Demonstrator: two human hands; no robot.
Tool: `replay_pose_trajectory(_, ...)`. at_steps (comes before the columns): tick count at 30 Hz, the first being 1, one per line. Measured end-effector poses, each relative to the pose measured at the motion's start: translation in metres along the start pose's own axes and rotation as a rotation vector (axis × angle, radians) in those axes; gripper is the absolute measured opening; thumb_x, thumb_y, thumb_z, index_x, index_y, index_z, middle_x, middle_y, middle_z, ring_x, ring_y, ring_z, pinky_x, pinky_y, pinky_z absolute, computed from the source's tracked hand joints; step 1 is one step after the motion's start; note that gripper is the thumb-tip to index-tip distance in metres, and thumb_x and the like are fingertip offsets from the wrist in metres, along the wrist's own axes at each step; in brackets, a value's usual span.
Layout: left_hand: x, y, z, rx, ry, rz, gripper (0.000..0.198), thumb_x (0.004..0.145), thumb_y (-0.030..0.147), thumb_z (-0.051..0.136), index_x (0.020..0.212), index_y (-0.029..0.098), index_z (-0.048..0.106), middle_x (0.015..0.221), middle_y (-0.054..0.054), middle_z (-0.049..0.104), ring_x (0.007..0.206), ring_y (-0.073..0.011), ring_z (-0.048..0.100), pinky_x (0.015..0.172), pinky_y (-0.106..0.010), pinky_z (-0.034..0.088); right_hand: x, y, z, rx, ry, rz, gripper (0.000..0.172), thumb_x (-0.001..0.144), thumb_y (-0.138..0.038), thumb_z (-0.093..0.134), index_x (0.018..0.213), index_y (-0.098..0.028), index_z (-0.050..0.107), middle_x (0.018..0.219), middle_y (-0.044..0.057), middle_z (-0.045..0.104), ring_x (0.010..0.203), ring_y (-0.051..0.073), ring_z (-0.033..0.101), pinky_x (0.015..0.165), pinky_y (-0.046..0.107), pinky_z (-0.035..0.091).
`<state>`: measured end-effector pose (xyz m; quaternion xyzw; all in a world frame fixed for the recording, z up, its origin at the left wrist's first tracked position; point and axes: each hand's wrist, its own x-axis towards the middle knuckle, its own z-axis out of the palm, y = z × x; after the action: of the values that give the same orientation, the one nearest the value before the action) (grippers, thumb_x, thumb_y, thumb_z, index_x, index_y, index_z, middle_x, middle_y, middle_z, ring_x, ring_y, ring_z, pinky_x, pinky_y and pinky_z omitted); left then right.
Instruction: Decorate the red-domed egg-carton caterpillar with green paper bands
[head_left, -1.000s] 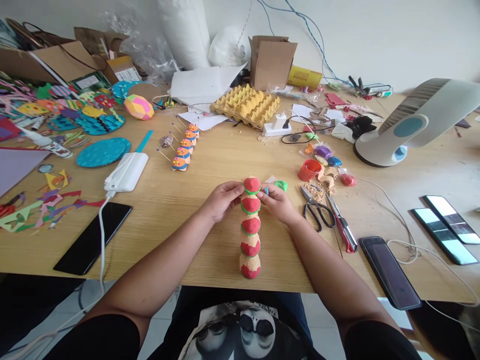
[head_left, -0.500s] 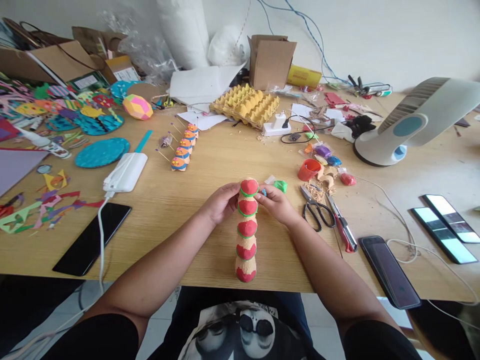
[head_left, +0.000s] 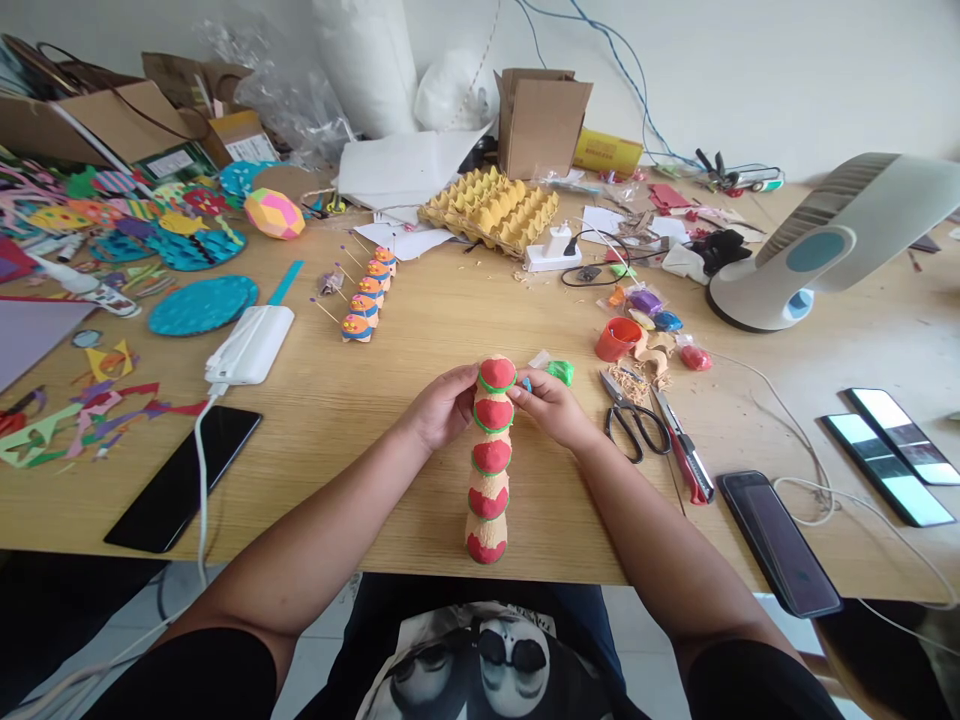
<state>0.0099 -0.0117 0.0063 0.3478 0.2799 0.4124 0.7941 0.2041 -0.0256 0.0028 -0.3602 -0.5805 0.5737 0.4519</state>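
Note:
A strip of egg-carton cups point(head_left: 489, 482) lies lengthwise before me, its bumps capped with red clay and several edged in green. My left hand point(head_left: 448, 405) is closed on the left side of its far end, fingertips partly hidden behind the cup. At the right side of that same end, my right hand point(head_left: 551, 405) has thumb and fingers pinched together, with a small blue clay piece point(head_left: 526, 384) showing between them. These fingers are against or very near the strip. A green clay packet point(head_left: 560, 372) lies just beyond my right hand.
A finished-looking caterpillar strip point(head_left: 367, 295) with toothpicks stands left of centre. Scissors point(head_left: 636, 418), a box cutter point(head_left: 684, 450) and a red cup point(head_left: 618, 340) lie right. Phones point(head_left: 780, 545), a power bank point(head_left: 251, 345), a fan point(head_left: 810, 250) and egg trays point(head_left: 491, 210) surround the work area.
The near end of the egg-carton strip has swung slightly left, so it now slants a little. Both hands stay almost where they were at its far end.

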Motion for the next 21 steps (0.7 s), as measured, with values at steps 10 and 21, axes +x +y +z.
replay_pose_trajectory(10, -0.0014, 0.0011, 0.0051, 0.005, 0.026, 0.005, 0.038, 0.083, 0.052, 0.070, 0.105, 0.021, 0.076, 0.098, -0.009, 0.078, 0.095, -0.0319, 0.072, 0.085, -0.047, 0.055, 0.0013, 0.0003, 0.0006, -0.034, -0.020, -0.014, 0.037, 0.085, -0.058, 0.073, 0.094, -0.021, 0.071, 0.080, 0.000, 0.064, 0.072, 0.014, 0.055, 0.071, 0.029, 0.051)
replay_pose_trajectory(21, -0.0036, 0.0007, 0.0069, -0.014, 0.017, -0.015, 0.043, 0.086, 0.059, 0.067, 0.107, 0.023, 0.075, 0.102, -0.008, 0.077, 0.094, -0.0276, 0.072, 0.085, -0.041, 0.056, 0.0010, -0.0010, 0.0014, 0.013, 0.018, 0.000, 0.038, 0.082, -0.057, 0.076, 0.092, -0.021, 0.071, 0.081, 0.000, 0.064, 0.073, 0.014, 0.054, 0.071, 0.028, 0.050)
